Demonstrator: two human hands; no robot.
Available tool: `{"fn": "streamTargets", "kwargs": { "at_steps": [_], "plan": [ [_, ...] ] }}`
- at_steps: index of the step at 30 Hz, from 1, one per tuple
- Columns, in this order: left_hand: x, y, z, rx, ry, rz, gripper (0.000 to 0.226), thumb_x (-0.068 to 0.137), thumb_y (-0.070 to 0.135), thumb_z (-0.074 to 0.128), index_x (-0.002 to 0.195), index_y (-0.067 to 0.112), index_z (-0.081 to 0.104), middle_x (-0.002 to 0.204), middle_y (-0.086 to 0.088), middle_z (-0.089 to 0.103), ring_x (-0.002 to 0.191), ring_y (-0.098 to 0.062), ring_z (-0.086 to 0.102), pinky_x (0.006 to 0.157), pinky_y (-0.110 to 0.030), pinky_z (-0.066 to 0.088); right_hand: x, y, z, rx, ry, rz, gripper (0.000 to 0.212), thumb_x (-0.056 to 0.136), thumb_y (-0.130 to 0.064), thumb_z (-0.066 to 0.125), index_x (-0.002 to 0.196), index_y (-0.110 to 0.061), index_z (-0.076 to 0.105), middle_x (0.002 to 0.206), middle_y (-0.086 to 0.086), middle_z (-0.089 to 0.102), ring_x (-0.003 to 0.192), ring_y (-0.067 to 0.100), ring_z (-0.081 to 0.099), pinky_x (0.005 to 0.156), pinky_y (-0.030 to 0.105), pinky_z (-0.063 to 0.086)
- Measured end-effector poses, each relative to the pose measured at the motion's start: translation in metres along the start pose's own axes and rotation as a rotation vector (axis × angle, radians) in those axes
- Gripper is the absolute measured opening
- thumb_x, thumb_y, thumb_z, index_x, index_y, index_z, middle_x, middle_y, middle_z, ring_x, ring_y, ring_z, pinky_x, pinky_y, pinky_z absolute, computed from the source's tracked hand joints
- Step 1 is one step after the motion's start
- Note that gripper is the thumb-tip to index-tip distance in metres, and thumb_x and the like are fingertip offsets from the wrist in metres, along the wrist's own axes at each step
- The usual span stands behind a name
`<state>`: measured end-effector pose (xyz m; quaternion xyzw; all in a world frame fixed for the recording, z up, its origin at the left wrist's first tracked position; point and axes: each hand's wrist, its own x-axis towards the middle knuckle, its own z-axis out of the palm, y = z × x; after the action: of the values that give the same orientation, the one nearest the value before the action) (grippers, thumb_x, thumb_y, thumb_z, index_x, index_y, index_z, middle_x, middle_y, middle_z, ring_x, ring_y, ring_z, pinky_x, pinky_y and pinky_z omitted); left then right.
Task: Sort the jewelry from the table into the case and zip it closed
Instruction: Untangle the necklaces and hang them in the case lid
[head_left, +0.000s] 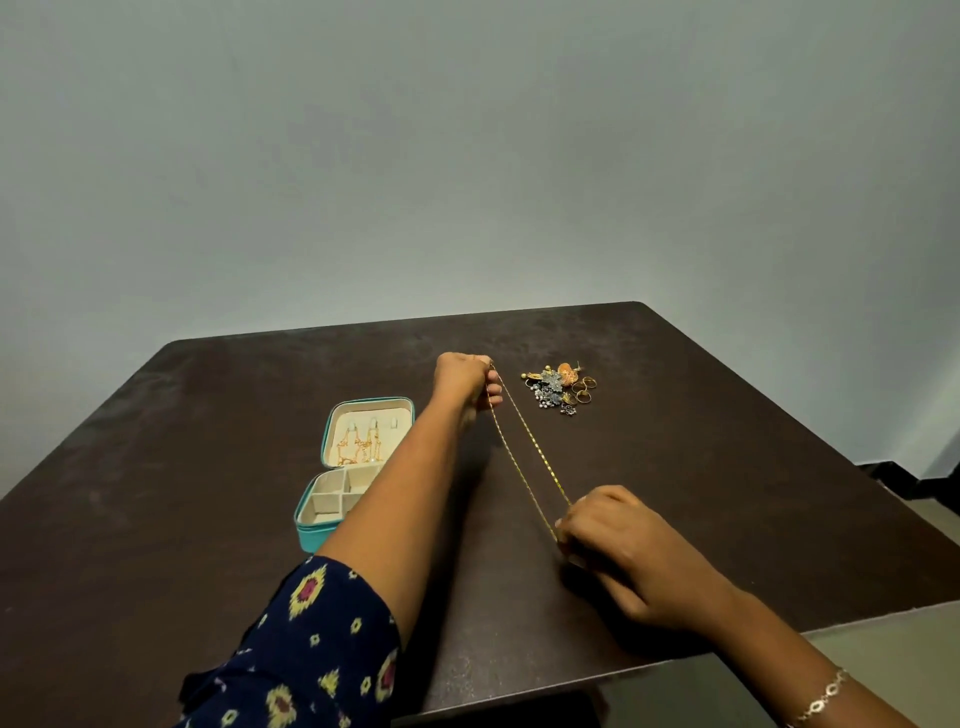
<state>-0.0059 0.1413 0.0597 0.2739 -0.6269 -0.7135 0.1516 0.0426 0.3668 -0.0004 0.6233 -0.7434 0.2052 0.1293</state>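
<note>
Where a plain grey wall (467, 130) rises behind it, a dark brown table (156, 467) fills the lower view, its near edge cut by a strip of pale floor (883, 639) at the right. A left arm in a navy patterned sleeve (311, 649) reaches far across the top, and its forearm lies over the right side of the case (311, 535), hiding part of the tray. That teal case sits open left of centre, lid laid back with gold chains hanging in it, the cream compartments that show bare. The left hand (462, 376) is curled, pinching the far end of a gold chain (524, 457); the right hand (618, 540), nearer, pinches the other end with bent fingers. Between them the chain runs taut in two strands above the table. Just right of the left hand, apart from it, lies a pile (561, 387) of rings and earrings. A bracelet (826, 696) circles the right wrist.
</note>
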Motion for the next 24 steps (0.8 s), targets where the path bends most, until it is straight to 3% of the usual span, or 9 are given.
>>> {"fn": "streamTargets", "kwargs": {
  "at_steps": [4,7,9,12,16,20,24],
  "plan": [
    [-0.007,0.009,-0.005,-0.111,0.010,-0.056,0.036,0.090,-0.006,0.025,0.063,0.013,0.041,0.056,-0.004,0.042,0.027,-0.007,0.037,0.031,-0.012,0.036,0.000,-0.002,0.001,0.035,0.063,0.045,0.034,0.069,0.000,0.059,0.092,-0.023,0.052,0.083,-0.008,0.058,0.081,0.008,0.049,0.087,0.012,0.033],
    [-0.017,0.012,-0.008,-0.189,-0.031,-0.045,0.034,0.090,-0.007,0.030,0.065,0.009,0.045,0.040,-0.001,0.051,0.028,-0.006,0.043,0.036,-0.015,0.042,0.002,-0.007,-0.001,0.274,0.154,0.186,0.015,0.079,-0.016,0.057,0.087,-0.030,0.056,0.083,-0.018,0.058,0.081,0.000,0.052,0.079,0.012,0.038],
    [-0.025,0.014,-0.009,-0.250,-0.068,-0.032,0.028,0.092,-0.003,0.036,0.068,0.008,0.048,0.043,-0.002,0.055,0.033,-0.007,0.048,0.039,-0.016,0.045,0.004,-0.010,-0.003,0.490,0.209,0.317,0.007,0.079,-0.024,0.057,0.083,-0.027,0.062,0.080,-0.015,0.063,0.076,0.003,0.059,0.072,0.015,0.043],
    [-0.032,0.014,-0.009,-0.309,-0.095,-0.010,0.020,0.091,0.007,0.051,0.071,0.005,0.053,0.052,-0.004,0.060,0.037,-0.008,0.054,0.041,-0.017,0.049,0.007,-0.014,-0.006,0.765,0.302,0.467,0.009,0.081,-0.007,0.061,0.079,-0.012,0.068,0.075,0.002,0.066,0.067,0.014,0.065,0.065,0.019,0.048],
    [-0.040,0.011,-0.006,-0.320,-0.163,-0.001,0.013,0.088,0.003,0.055,0.076,0.007,0.056,0.047,-0.001,0.061,0.039,-0.007,0.055,0.041,-0.017,0.047,0.011,-0.013,-0.011,0.996,0.462,0.595,0.019,0.081,0.012,0.054,0.083,-0.001,0.068,0.070,0.008,0.069,0.060,0.021,0.068,0.059,0.020,0.052],
    [-0.054,0.004,-0.004,-0.268,-0.243,0.024,0.019,0.089,-0.003,0.048,0.083,0.006,0.062,0.052,0.001,0.064,0.044,-0.006,0.058,0.045,-0.016,0.049,0.014,-0.013,-0.015,1.099,0.564,0.651,0.028,0.086,0.010,0.043,0.098,-0.004,0.065,0.089,0.004,0.073,0.069,0.025,0.071,0.066,0.021,0.055],
    [-0.072,-0.008,0.001,-0.221,-0.314,0.017,0.019,0.090,-0.002,0.048,0.083,0.005,0.064,0.057,0.000,0.065,0.050,-0.007,0.061,0.053,-0.019,0.053,0.014,-0.015,-0.011,1.016,0.539,0.636,0.039,0.088,0.014,0.040,0.109,-0.011,0.060,0.109,-0.006,0.068,0.081,0.023,0.071,0.074,0.018,0.053]
  ]
}}
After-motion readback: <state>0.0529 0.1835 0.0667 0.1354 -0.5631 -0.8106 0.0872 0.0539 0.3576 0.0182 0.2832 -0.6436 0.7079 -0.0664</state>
